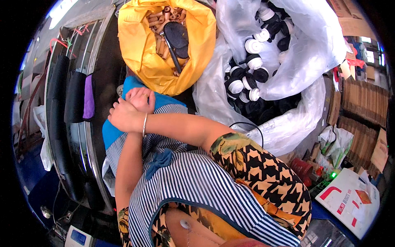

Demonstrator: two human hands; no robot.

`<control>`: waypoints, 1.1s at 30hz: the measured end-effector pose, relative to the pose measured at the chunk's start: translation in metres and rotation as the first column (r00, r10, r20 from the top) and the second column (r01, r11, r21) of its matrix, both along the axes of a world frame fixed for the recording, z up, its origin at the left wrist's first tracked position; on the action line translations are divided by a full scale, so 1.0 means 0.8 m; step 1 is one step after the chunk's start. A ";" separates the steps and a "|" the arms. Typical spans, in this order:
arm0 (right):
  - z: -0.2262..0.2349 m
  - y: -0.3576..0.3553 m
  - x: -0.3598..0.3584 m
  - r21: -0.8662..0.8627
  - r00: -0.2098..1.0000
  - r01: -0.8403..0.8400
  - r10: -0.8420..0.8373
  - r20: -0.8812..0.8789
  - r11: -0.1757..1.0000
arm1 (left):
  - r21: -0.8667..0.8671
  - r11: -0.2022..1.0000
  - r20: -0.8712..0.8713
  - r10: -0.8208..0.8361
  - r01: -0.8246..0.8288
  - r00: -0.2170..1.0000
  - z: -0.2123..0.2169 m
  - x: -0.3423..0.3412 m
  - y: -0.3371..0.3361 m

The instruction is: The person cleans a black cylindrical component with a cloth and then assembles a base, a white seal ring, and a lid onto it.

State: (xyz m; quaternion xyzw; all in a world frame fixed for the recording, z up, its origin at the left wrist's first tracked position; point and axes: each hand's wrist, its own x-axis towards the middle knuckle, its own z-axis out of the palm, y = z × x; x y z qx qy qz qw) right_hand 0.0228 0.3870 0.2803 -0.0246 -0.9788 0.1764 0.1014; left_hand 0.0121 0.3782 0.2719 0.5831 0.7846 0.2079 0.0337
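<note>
My right hand point(123, 115), with a bangle at its wrist, reaches across my lap and wraps round my left wrist. My left hand point(142, 100) rests just beyond it, its fingers curled in and a ring on one of them; nothing shows in it. Both lie over a blue cloth point(165, 101) and my striped apron point(197, 175). Just past the hands stands an open yellow bag point(128, 37) of short brown tubes point(154, 20). A black oval pad point(176, 34) and a black-handled tool point(172, 52) lie on the tubes.
Clear plastic bags point(304, 66) at the right hold many black and white round parts point(254, 62). Along the left runs a metal-edged frame with black rollers point(57, 107) and a purple cloth point(89, 97). Cardboard stacks point(364, 103) and a white printed panel point(349, 201) are far right.
</note>
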 end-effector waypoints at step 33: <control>0.033 0.351 0.834 0.435 -0.704 0.679 -0.692 0.159 -0.591 | 0.043 0.998 -0.031 0.039 -0.038 0.999 0.023 0.014 -0.030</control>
